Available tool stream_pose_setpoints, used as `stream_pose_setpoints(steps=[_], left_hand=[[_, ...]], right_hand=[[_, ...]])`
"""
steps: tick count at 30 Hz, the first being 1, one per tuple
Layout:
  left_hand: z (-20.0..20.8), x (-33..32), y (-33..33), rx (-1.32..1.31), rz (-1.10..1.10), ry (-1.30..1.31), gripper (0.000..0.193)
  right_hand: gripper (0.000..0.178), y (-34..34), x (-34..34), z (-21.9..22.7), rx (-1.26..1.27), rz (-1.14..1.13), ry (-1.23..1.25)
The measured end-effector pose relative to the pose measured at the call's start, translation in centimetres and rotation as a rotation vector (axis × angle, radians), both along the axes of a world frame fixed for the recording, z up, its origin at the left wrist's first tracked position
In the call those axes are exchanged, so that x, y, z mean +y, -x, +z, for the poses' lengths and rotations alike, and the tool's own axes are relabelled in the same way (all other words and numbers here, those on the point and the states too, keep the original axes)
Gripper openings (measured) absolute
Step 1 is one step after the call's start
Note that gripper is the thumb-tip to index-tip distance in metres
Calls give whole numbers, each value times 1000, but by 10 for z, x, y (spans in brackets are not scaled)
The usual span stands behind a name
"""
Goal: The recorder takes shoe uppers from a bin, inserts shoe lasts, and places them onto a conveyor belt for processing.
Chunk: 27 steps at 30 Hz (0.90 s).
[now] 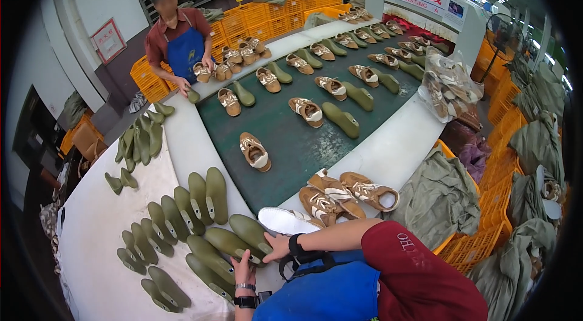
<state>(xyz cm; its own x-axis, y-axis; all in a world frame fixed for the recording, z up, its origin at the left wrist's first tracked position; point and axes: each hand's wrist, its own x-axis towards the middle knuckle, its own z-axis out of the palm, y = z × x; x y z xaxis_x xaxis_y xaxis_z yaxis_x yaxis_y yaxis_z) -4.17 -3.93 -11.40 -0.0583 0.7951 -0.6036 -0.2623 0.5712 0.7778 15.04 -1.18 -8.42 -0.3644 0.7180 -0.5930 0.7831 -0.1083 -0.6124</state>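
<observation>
At the near edge of the white table, my left hand [245,269] closes around the heel end of an olive-green shoe last [223,241]. Beside it, my right hand [278,247] grips the heel of another green last [248,230], its fingers partly hidden. More lasts [209,269] lie directly left of my left hand, and rows of them [173,215] spread farther left. A white sole-shaped piece [285,222] lies just beyond my right hand. Several brown-and-white sneakers [328,196] are heaped next to it.
A green conveyor belt [279,157] carries sneakers and lasts in rows. Across it, a co-worker in a blue apron [187,51] touches a sneaker and a last. Orange crates [486,224] and grey-green cloth [428,193] stand to my right, near a plastic bag of shoes [449,87].
</observation>
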Motion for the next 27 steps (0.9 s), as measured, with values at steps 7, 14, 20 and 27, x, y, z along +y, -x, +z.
stream_pose_setpoints(steps=[7, 14, 20, 27], left_hand=[[4, 15, -7, -318, -39, -12, 48], [87, -4, -6, -625, -80, 84, 50], [128, 27, -25, -613, -197, 5, 48], [93, 153, -56, -430, -325, 94, 46]], right_hand=[[126, -3, 21, -10, 459, -204, 244], [78, -51, 29, 63, 741, -461, 812], [62, -145, 59, 110, 1065, -531, 607], [83, -254, 164, 60, 639, -707, 213]])
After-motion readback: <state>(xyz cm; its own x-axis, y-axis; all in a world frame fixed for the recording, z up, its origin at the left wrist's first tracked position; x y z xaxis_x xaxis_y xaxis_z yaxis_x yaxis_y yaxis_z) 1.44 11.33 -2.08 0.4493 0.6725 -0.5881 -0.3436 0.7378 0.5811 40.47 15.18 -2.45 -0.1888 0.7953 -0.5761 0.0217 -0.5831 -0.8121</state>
